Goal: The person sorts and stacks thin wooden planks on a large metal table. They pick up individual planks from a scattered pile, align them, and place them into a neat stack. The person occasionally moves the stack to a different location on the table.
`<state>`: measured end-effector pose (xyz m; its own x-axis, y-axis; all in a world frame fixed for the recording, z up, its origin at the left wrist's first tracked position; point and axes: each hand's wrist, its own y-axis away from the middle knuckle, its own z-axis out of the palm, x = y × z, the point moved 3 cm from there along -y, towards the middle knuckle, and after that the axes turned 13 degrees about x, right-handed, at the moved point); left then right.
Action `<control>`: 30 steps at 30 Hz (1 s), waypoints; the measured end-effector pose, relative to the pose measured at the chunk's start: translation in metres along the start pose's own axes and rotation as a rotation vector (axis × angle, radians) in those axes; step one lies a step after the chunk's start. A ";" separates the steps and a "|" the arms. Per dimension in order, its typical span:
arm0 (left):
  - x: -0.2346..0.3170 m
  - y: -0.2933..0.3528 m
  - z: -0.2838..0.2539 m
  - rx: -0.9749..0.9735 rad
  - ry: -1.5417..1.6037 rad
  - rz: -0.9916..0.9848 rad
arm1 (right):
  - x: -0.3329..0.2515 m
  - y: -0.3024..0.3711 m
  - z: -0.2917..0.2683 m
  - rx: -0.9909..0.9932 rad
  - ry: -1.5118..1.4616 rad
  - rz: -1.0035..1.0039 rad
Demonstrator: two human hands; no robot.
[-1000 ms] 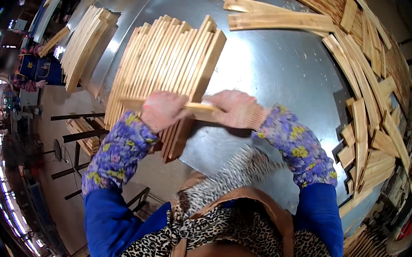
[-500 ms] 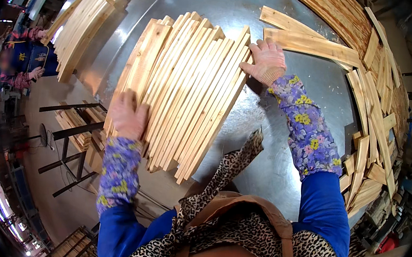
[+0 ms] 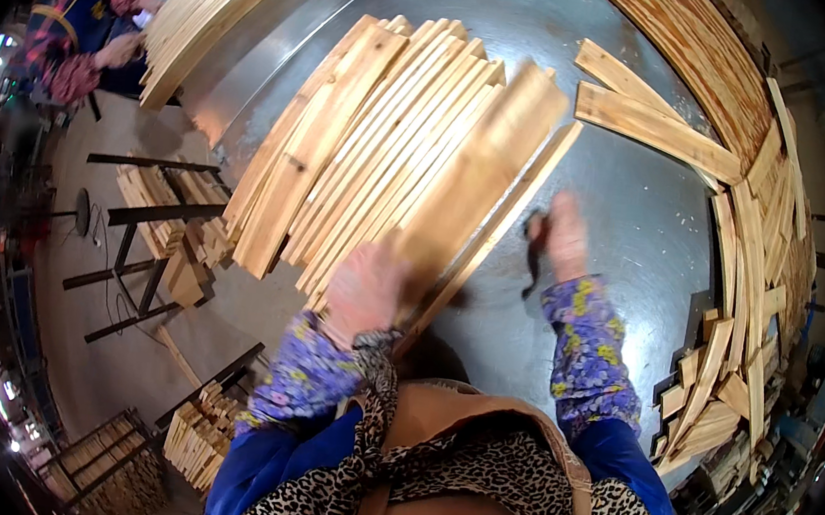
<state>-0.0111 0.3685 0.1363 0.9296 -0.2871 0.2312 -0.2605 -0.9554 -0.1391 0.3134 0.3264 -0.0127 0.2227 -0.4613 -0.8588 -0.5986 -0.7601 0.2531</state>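
My left hand (image 3: 366, 288), blurred, is closed on the near end of a wooden board (image 3: 488, 160). That board shows its broad face and slants away from me, also smeared by motion. To its left stands a row of narrow boards (image 3: 395, 140) packed side by side on edge, with a wider knotty board (image 3: 320, 157) near the left end. One thin board (image 3: 524, 199) lies just right of the board I hold. Off to the right, my right hand (image 3: 566, 235) is over the metal table (image 3: 613, 168), fingers curled by a dark, curved thing (image 3: 533, 255) I cannot make out.
Two loose boards (image 3: 657, 127) lie at the far right. Beyond them a large wood sheet (image 3: 690, 60) and a heap of offcuts (image 3: 749, 263) line the table's edge. Another board stack (image 3: 222, 11) sits far left beside a co-worker (image 3: 84, 32). A black metal frame (image 3: 137, 249) stands lower left.
My left hand has moved right, from the stack's left side to a board now turned broad face up. My right hand has left the stack's far right end and come nearer me.
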 end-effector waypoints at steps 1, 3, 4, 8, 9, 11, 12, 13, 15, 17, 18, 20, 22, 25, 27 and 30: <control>-0.017 -0.021 -0.009 0.045 0.191 0.024 | 0.050 0.013 0.026 -0.118 0.165 -0.090; -0.080 -0.072 -0.016 0.072 0.456 -0.054 | 0.026 0.066 0.086 -0.250 0.077 -0.155; -0.119 -0.087 -0.007 0.024 0.538 -0.144 | 0.004 0.084 0.095 -0.284 -0.067 -0.025; -0.267 -0.133 0.034 -0.095 0.616 -0.287 | 0.003 0.100 0.123 -0.205 -0.080 -0.201; -0.282 -0.137 0.043 -0.097 0.620 -0.265 | 0.023 0.098 0.128 -0.196 -0.056 -0.330; -0.251 -0.146 0.036 -0.063 0.435 -0.207 | 0.045 0.096 0.133 -0.131 -0.103 -0.448; -0.222 -0.146 0.019 -0.037 0.336 -0.188 | 0.046 0.096 0.135 -0.079 -0.187 -0.450; -0.177 -0.143 -0.005 0.004 0.223 -0.185 | 0.037 0.102 0.146 0.029 -0.378 -0.310; -0.154 -0.133 -0.017 -0.048 -0.028 -0.143 | 0.022 0.109 0.136 -0.010 -0.509 -0.072; -0.167 -0.123 0.000 -0.017 0.000 -0.191 | -0.001 0.109 0.108 -0.279 -0.361 0.092; -0.173 -0.124 0.006 0.000 0.022 -0.197 | -0.007 0.109 0.101 -0.265 -0.302 0.075; -0.174 -0.135 -0.004 -0.096 0.061 -0.236 | -0.012 0.102 0.089 -0.023 -0.161 -0.077; -0.180 -0.136 -0.008 -0.127 0.097 -0.255 | -0.025 0.098 0.075 0.186 -0.077 -0.019; -0.183 -0.135 -0.006 -0.135 0.137 -0.256 | -0.092 0.093 0.089 0.077 -0.225 -0.094; -0.172 -0.140 -0.017 -0.180 0.166 -0.248 | -0.097 0.079 0.126 -0.133 -0.311 0.031; -0.174 -0.136 0.001 -0.126 0.040 -0.202 | -0.134 0.090 0.171 -0.328 -0.210 0.011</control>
<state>-0.1376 0.5481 0.1135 0.9558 -0.0893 0.2802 -0.1029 -0.9941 0.0344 0.0975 0.3982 0.0493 0.0344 -0.3926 -0.9191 -0.3144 -0.8772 0.3629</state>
